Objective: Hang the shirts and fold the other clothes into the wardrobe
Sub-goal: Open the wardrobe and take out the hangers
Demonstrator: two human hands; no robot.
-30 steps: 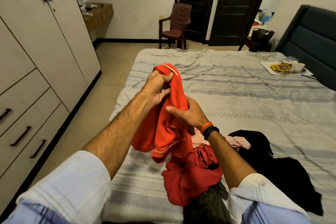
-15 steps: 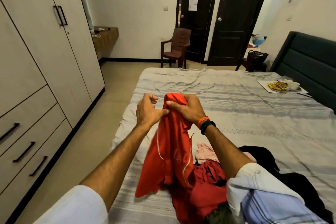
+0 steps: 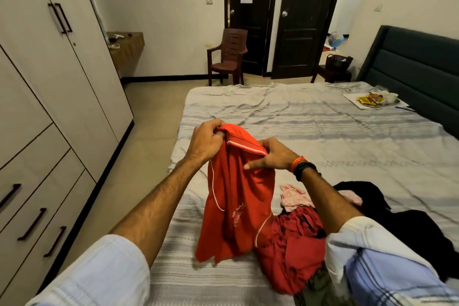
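the bed [image 3: 310, 131] spreads out beyond and below both hands, its striped sheet rumpled. the wardrobe [image 3: 49, 69] stands well off to the left of the hands, its doors closed, so nothing can go in until a hand is free to open it. just below and right of the right hand lies the pile of clothes [image 3: 298, 243], dark red, pink and black pieces tangled together. the orange garment [image 3: 238, 196] hangs between the hands, its lower edge resting on the sheet beside the pile. the left hand [image 3: 205, 145] grips one end of the white-trimmed top edge, fingers curled round the cloth; the right hand [image 3: 272, 156] pinches the other end, one finger held out straight along the fabric. the hands are close but apart

risks, as i judge them: the garment looks bunched and possibly twisted, so a fold begun now would likely come out lopsided. its hem sits against the dark red cloth, so lifting could drag a piece off the bed edge. the right-hand pinch looks light, and a shake to open the cloth could pull that corner free
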